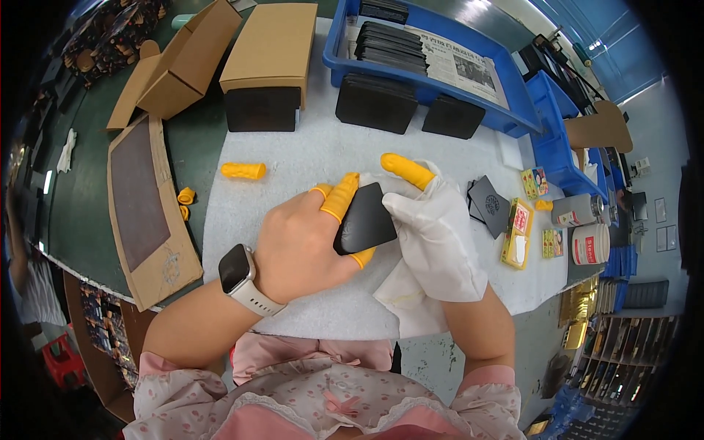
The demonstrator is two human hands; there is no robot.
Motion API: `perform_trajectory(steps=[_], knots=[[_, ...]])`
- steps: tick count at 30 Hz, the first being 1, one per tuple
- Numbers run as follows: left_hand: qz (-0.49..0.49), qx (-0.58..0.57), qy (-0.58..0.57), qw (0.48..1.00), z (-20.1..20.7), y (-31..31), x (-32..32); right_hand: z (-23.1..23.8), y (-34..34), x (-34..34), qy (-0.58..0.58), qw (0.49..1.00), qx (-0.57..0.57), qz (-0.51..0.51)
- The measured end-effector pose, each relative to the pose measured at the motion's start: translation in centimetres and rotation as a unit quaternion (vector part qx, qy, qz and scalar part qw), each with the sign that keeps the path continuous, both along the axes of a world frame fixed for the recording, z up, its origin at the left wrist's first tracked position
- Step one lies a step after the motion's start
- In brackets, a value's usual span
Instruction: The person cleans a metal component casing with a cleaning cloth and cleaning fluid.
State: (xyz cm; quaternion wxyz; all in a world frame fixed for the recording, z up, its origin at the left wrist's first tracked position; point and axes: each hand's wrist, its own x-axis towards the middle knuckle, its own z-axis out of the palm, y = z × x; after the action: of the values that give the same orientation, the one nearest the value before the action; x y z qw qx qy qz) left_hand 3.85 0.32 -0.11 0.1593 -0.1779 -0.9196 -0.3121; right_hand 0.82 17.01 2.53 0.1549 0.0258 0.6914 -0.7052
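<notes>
My left hand (297, 238), with yellow finger cots and a watch at the wrist, grips a thin black plate (367, 218) with rounded corners, held tilted above the white table cover. A white cloth (440, 242) drapes over my right hand (408, 171) and hides most of it. One finger in a yellow cot sticks out past the cloth. Bunched in that hand, the cloth meets the plate's right edge. To the right lie several dark cards (490, 205), one with a round printed mark. A loose yellow finger cot (243, 171) rests left of my hands.
At the back, a blue tray (524, 121) holds stacked black plates and newspaper; more black plates (378, 103) lean against its front. A cardboard box (270, 44) and an opened carton (187, 62) stand at back left. Small yellow boxes (518, 235) and a white jar (590, 244) sit right.
</notes>
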Motion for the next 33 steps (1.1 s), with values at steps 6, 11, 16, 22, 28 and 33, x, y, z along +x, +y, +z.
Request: perform_trajectory(steps=[6, 11, 16, 22, 28, 33], knots=[[-0.001, 0.015, -0.006, 1.000, 0.1, -0.2, -0.2, -0.3, 0.1, -0.1, -0.021, 0.998, -0.050, -0.011], [0.001, 0.035, -0.010, 0.999, 0.2, -0.4, -0.3, -0.6, -0.1, -0.2, -0.027, 0.983, -0.183, -0.018], [0.006, 0.032, -0.018, 0.999, 0.5, -0.6, -0.5, 0.2, 0.0, -0.2, -0.037, 0.981, -0.184, 0.040], [0.008, 0.046, -0.028, 0.999, 0.5, -0.9, -0.8, 0.2, 0.2, -0.2, -0.017, 0.970, -0.221, 0.100], [0.000, 0.054, -0.029, 0.998, 0.6, -0.8, -0.7, 0.1, 0.1, -0.1, -0.041, 0.971, -0.219, 0.082], [0.000, 0.055, -0.021, 0.998, 0.6, -0.7, -0.5, -0.1, 0.0, -0.3, -0.042, 0.975, -0.206, 0.072]])
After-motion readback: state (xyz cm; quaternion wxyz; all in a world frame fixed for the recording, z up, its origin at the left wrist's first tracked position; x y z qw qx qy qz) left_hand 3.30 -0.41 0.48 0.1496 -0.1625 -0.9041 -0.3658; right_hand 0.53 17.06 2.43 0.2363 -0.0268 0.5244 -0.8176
